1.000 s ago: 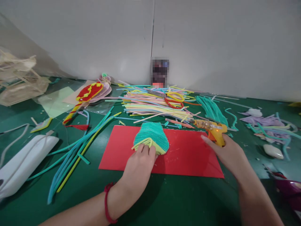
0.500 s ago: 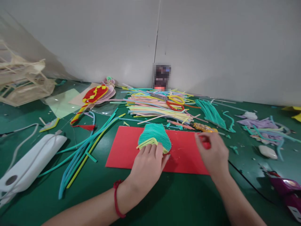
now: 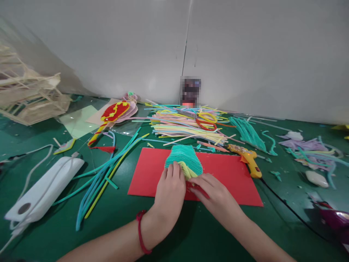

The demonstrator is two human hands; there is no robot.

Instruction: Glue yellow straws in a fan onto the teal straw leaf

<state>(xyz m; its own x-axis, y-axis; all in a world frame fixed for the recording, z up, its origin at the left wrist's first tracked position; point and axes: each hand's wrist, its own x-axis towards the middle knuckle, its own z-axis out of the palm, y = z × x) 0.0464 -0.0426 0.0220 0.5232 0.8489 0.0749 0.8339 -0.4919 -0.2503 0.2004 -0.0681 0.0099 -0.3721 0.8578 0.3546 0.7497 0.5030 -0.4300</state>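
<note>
A red card [image 3: 231,178] lies on the green table, with a rounded teal piece made of pipe cleaners in rows [image 3: 184,154] on it. Bent yellow pipe cleaners [image 3: 188,170] cross the lower part of the teal piece. My left hand [image 3: 170,187] presses its closed fingers on their left side. From the right, my right hand [image 3: 216,194] pinches at their lower end; the fingertips partly hide the contact. An orange-yellow hot glue gun [image 3: 249,162] rests on the card's right side, its black cord trailing right.
Behind the card lies a pile of coloured pipe cleaners [image 3: 188,127] with scissors [image 3: 205,122] on top. Loose teal and yellow stems [image 3: 103,174], a white power strip [image 3: 46,189] and a red-yellow fan shape [image 3: 116,111] are left. Purple scraps [image 3: 311,147] lie right.
My right hand has moved left from beside the glue gun to the yellow pipe cleaners, uncovering the gun. My left hand stays on the teal piece, its fingers shifted slightly. The view has shifted a little.
</note>
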